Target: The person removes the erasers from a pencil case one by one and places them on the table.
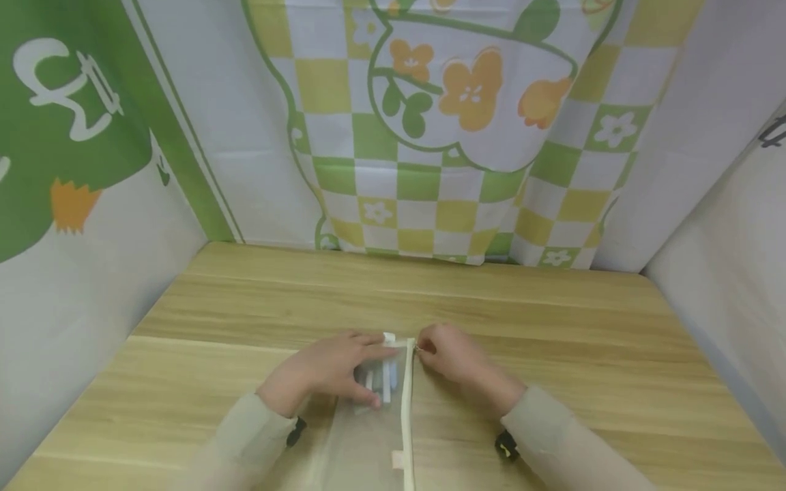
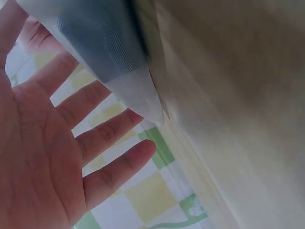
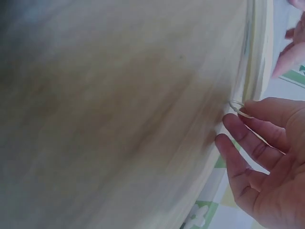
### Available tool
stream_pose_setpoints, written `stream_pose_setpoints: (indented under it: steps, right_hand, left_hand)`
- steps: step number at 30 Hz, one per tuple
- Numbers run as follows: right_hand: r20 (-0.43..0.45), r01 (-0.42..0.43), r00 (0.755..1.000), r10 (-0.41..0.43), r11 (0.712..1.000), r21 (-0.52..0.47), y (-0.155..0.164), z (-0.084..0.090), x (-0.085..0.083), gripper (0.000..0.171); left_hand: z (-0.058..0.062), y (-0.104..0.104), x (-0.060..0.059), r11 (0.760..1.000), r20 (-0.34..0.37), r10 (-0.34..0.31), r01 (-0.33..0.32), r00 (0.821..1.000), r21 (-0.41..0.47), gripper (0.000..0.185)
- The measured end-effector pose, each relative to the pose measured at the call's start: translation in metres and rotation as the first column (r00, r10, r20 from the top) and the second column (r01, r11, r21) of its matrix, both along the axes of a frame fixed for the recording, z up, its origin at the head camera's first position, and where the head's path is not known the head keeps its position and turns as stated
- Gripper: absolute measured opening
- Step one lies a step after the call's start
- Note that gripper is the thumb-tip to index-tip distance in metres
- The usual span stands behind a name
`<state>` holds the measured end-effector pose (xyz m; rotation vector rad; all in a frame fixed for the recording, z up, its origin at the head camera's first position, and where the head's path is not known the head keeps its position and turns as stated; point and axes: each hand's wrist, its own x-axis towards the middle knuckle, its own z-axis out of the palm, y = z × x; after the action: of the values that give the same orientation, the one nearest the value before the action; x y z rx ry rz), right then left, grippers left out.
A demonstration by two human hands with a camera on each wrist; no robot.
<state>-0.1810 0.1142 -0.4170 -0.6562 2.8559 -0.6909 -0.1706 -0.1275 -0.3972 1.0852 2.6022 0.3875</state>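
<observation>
Wide wooden table (image 1: 552,341) fills the lower view, fenced in by a printed cloth backdrop (image 1: 430,136) of green and yellow checks with orange flowers. Down at the near edge lies a translucent mesh zipper pouch (image 1: 368,436), flat on the wood, its pale zipper strip (image 1: 406,409) running straight away from the person along the pouch's right side.

Left hand (image 1: 334,372) lies on the pouch's far end, fingers stretched out and relaxed, nothing gripped — it looks like a pin, holding the bag steady so the zipper can run without dragging the mesh along. Under and just beside those fingers, a few small pale sticks (image 1: 383,382), white and light blue, show through the mesh; exactly what they are is hard to tell.

Right hand (image 1: 454,358) sits just right of the zipper's far end, fingertips pinched together on the little metal zipper pull (image 3: 237,109). The wrist view shows the ring of it caught between thumb and forefinger, other fingers loose.

So the pull sits at the pouch's far corner, right in the pinch, the left fingertips just beside it.
</observation>
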Motion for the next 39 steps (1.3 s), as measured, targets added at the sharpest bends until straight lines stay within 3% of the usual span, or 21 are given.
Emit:
stream_pose_setpoints:
  steps: [9,17,28,39]
  right_hand:
    - [-0.054,-0.065,0.996,0.066,0.998,0.010,0.002,0.000,-0.002,0.007]
    - [-0.039,-0.106,0.994,0.106,0.994,-0.003,0.005,0.001,-0.005,0.003]
    - [-0.001,-0.187,0.982,0.187,0.981,-0.059,0.010,-0.006,-0.004,0.006]
    - [-0.032,-0.272,0.962,0.270,0.960,-0.067,0.015,-0.003,-0.008,0.008]
  left_hand:
    - [0.009,0.013,-0.010,0.987,0.084,0.004,0.009,0.996,-0.160,0.087]
    - [0.017,0.025,-0.018,0.965,0.077,0.033,-0.011,0.996,-0.263,0.094]
    - [0.009,0.026,-0.014,0.958,0.087,0.074,-0.046,0.993,-0.284,0.096]
    - [0.013,0.032,-0.017,0.942,0.084,0.090,-0.057,0.992,-0.329,0.099]
